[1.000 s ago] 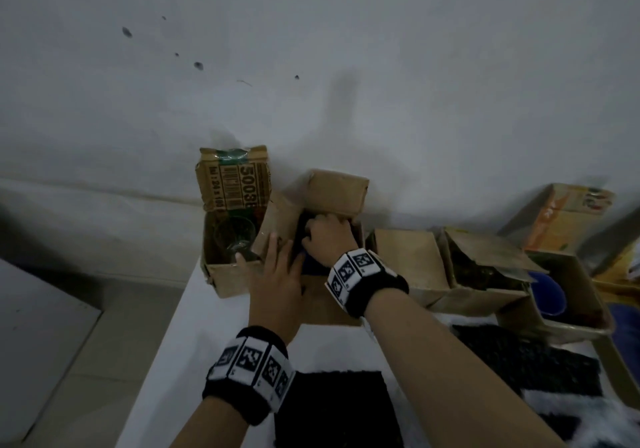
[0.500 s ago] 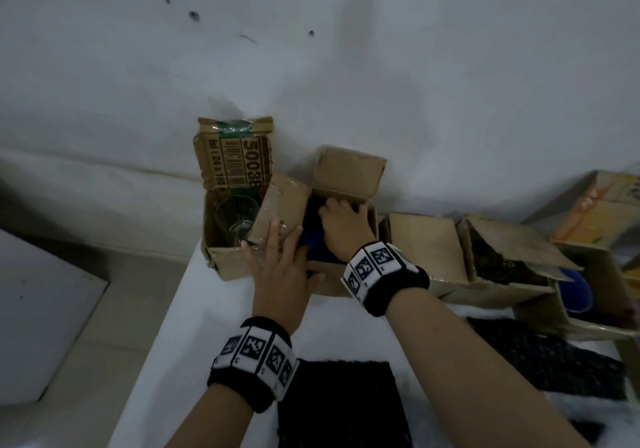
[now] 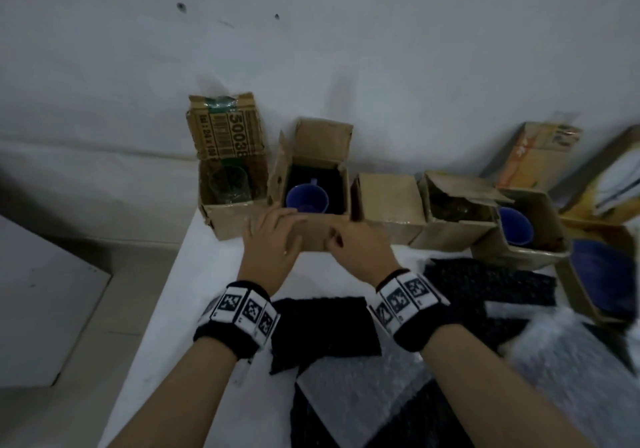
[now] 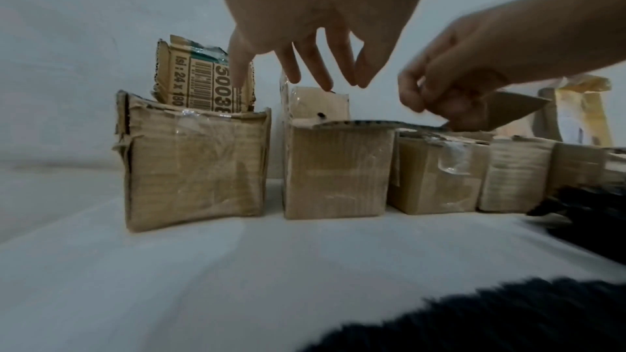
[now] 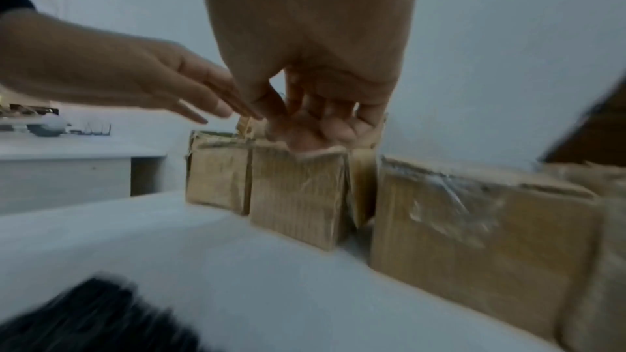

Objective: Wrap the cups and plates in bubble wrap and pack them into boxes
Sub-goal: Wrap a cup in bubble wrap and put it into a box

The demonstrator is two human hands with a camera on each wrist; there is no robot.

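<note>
left hand (image 3: 273,236): my fingers straight, flat on box flap (image 3: 311,233)
right hand (image 3: 360,243): pinching same flap - blue cup (image 3: 306,200) just beyond

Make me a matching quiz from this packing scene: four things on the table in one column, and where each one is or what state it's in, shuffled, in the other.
Column one:
1. blue cup
2. drinking glass
3. closed box
4. right hand

Column two:
A. pinching the front flap of the cup's box
B. in the leftmost box, by the barcode flap
C. in the second box from the left, on dark padding
D. third in the row, flaps shut

Pairs: 1-C, 2-B, 3-D, 4-A
</note>
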